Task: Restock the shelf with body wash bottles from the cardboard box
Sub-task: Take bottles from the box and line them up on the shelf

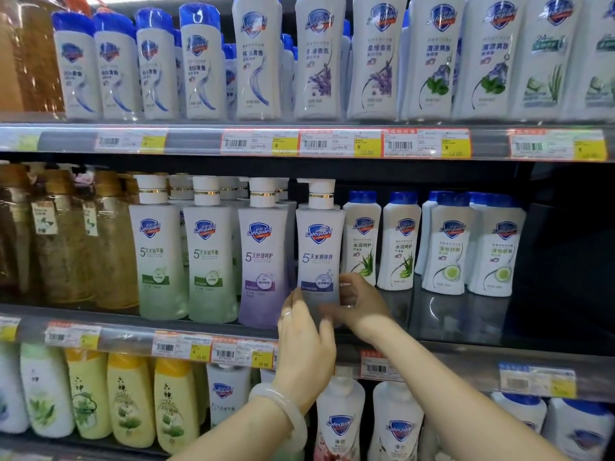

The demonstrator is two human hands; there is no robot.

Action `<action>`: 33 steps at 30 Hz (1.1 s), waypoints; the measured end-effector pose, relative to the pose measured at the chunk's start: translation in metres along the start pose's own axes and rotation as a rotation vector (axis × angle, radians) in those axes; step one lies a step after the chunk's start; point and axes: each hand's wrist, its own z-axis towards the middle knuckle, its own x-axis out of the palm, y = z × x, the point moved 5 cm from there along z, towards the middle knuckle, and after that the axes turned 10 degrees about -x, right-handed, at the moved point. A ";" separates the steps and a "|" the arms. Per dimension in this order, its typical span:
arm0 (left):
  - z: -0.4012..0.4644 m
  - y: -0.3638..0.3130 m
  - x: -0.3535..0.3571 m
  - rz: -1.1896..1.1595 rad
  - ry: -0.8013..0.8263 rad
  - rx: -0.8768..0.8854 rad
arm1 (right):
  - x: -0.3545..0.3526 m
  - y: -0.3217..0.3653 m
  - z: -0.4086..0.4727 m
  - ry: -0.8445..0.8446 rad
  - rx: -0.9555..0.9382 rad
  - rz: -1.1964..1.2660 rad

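A tall white pump bottle of body wash with a blue-violet label (318,247) stands upright at the front of the middle shelf (133,322), fourth in a row of similar pump bottles (208,254). My left hand (304,337) lies against its lower left side with fingers nearly straight. My right hand (357,302) curls round its lower right side. The cardboard box is out of view.
Small blue-capped bottles (397,242) stand right of the pump bottle, with a dark gap (565,261) at the shelf's far right. Amber bottles (63,241) fill the left. The shelves above and below hold more bottles behind price-tag rails (332,144).
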 end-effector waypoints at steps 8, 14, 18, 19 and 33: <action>-0.004 0.006 -0.003 0.036 0.017 0.005 | 0.001 0.003 -0.002 0.031 -0.010 0.020; -0.005 0.005 -0.005 0.095 0.020 0.043 | 0.004 0.000 -0.002 0.045 -0.002 0.043; -0.006 0.010 -0.007 0.195 0.003 0.060 | 0.004 -0.001 -0.004 0.069 -0.017 -0.010; -0.007 0.012 -0.007 0.235 0.001 0.073 | 0.003 -0.001 -0.005 0.066 -0.021 -0.045; -0.032 0.073 -0.076 1.111 0.074 0.287 | 0.088 0.070 -0.090 0.313 -0.530 -1.022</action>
